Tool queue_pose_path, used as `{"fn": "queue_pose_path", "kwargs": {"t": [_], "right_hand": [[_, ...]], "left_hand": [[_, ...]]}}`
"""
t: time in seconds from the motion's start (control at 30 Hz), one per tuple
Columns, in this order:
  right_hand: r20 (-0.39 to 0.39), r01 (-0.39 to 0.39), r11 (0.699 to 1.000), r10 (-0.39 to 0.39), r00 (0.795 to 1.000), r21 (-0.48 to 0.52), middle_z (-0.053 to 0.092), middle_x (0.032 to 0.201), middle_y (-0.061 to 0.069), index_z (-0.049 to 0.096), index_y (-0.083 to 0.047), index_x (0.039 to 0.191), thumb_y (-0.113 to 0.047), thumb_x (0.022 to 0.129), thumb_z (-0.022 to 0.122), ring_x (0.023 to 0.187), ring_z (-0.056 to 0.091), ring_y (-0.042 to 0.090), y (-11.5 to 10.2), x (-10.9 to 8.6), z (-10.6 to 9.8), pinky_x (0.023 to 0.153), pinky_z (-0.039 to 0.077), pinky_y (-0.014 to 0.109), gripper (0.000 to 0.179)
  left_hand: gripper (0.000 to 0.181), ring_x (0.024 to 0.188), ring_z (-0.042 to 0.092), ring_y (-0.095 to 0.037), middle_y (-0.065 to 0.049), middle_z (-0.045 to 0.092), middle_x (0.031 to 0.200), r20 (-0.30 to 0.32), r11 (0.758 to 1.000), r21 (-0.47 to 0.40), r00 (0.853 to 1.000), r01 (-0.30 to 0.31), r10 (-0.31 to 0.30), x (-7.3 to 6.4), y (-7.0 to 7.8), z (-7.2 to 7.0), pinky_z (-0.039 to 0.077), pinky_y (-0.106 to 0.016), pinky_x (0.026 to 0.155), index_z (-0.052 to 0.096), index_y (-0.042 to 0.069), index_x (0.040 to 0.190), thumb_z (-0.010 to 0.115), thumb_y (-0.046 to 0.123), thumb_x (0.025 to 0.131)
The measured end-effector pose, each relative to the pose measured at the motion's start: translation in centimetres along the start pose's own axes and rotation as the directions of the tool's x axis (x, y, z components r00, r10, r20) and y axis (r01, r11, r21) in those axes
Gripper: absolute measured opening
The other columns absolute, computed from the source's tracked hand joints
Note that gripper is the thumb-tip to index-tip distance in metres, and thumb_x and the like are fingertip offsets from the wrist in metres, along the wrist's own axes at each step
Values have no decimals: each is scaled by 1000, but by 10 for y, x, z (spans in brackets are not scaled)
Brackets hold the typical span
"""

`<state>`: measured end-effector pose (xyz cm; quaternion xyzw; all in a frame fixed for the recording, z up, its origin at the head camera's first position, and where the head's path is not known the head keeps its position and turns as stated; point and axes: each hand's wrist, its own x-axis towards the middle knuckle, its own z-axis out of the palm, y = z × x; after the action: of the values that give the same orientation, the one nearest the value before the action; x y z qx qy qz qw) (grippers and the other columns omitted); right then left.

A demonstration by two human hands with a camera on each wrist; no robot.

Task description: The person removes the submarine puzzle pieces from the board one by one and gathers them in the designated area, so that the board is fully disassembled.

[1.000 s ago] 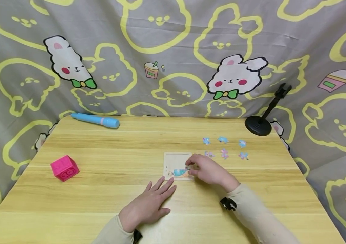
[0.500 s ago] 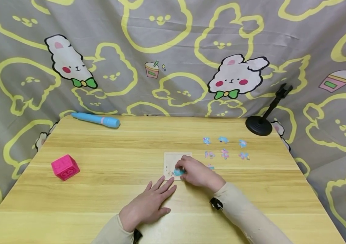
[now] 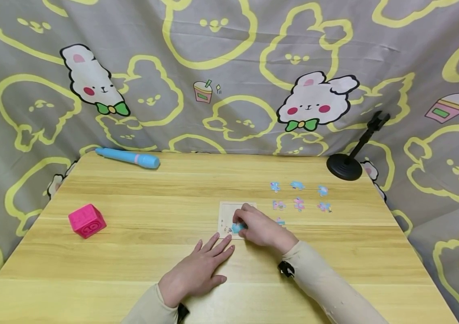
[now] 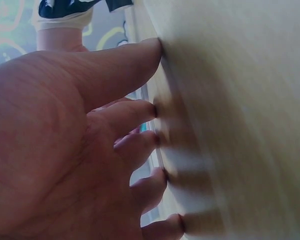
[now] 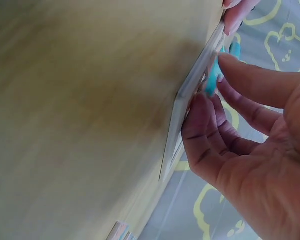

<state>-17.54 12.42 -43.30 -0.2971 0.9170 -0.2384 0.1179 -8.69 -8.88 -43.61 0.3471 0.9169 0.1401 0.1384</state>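
Note:
A shallow, light-coloured puzzle tray (image 3: 226, 208) lies on the table. My left hand (image 3: 197, 272) rests palm down with fingers spread, its fingertips at the tray's front edge. In the left wrist view the fingers (image 4: 125, 116) and thumb meet the tabletop. Over the tray's right part, my right hand (image 3: 259, 227) pinches a blue puzzle piece (image 3: 236, 228). In the right wrist view this blue puzzle piece (image 5: 212, 82) shows between thumb and fingers, close over the tray (image 5: 182, 95). My right hand hides most of the tray's right side.
Several blue and pink puzzle pieces (image 3: 299, 204) lie to the right of the tray. A pink cube (image 3: 87, 221) sits on the left, with a blue microphone-shaped toy (image 3: 128, 157) at the back left. A black stand (image 3: 344, 166) occupies the back right corner before a patterned curtain (image 3: 237, 81).
My right hand has moved left across the tray to the blue puzzle piece, uncovering a loose piece on the table. Over the last half second it barely shifts; my left hand stays put.

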Motion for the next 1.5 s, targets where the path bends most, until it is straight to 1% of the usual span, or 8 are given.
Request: {"fn": "queue_pose_path", "kwargs": {"t": [0.2, 0.37, 0.53, 0.67, 0.87, 1.03, 1.3, 1.5], "right_hand": [[-28, 21, 1000, -20, 999, 14, 52, 87, -3, 63, -10, 96, -2, 92, 64, 80, 50, 13, 2, 5, 0, 73, 46, 32, 9], [-28, 18, 999, -17, 999, 47, 54, 82, -5, 61, -11, 91, 2, 93, 62, 75, 51, 11, 4, 8, 0, 69, 47, 29, 13], [-30, 18, 993, -15, 999, 116, 56, 79, -5, 62, -11, 92, 4, 93, 59, 72, 53, 9, 7, 7, -5, 68, 48, 29, 15], [-47, 11, 983, -3, 999, 182, 58, 81, -4, 64, -10, 95, 1, 95, 59, 74, 55, 11, 10, 1, -15, 70, 49, 31, 13], [-100, 35, 972, -12, 995, 234, 61, 83, -3, 67, -10, 96, 2, 94, 62, 78, 56, 13, 28, -15, -35, 71, 50, 31, 13], [-134, 16, 969, 18, 991, 247, 62, 84, -2, 69, -10, 95, 2, 92, 64, 79, 58, 15, 49, -35, -54, 71, 50, 32, 14], [-71, -83, 953, 108, 992, 292, 61, 82, 3, 68, -5, 95, 6, 91, 62, 74, 56, 19, 91, -73, -77, 64, 51, 29, 13], [-17, -132, 948, 143, 990, 291, 60, 80, 4, 67, -3, 93, 13, 86, 59, 73, 53, 18, 116, -93, -81, 63, 45, 26, 20]], "left_hand": [[66, 145, 21, -34, -6, 27, 160, -22, 1000, 9, 1000, -15, 15, 0, 0, 0, 31, -61, 105, 44, 10, 149, 68, 33, 92], [66, 145, 21, -34, -6, 28, 159, -26, 1000, 16, 999, -21, 21, -1, 1, 0, 32, -61, 105, 44, 11, 149, 68, 33, 92], [67, 145, 21, -33, -6, 28, 159, -22, 1000, 14, 1000, -17, 17, -1, 1, -1, 32, -61, 105, 44, 11, 149, 69, 33, 91], [66, 145, 21, -33, -6, 28, 159, -15, 1000, 9, 1000, -14, 14, -1, 1, -1, 31, -61, 106, 44, 11, 150, 68, 33, 92], [67, 145, 21, -33, -6, 27, 159, -7, 1000, 13, 1000, -13, 13, 0, 1, -1, 31, -60, 106, 43, 11, 150, 68, 33, 92], [67, 145, 21, -33, -6, 27, 160, -8, 1000, 23, 1000, -13, 14, 0, 1, -1, 31, -60, 106, 42, 12, 151, 68, 33, 92], [66, 145, 21, -33, -7, 27, 159, -16, 1000, 5, 1000, -16, 16, -1, 2, -1, 30, -59, 107, 42, 11, 150, 67, 32, 93], [66, 145, 20, -33, -7, 27, 159, -19, 1000, -6, 1000, -16, 16, -1, 2, -1, 29, -60, 107, 42, 10, 150, 67, 31, 93]]}}
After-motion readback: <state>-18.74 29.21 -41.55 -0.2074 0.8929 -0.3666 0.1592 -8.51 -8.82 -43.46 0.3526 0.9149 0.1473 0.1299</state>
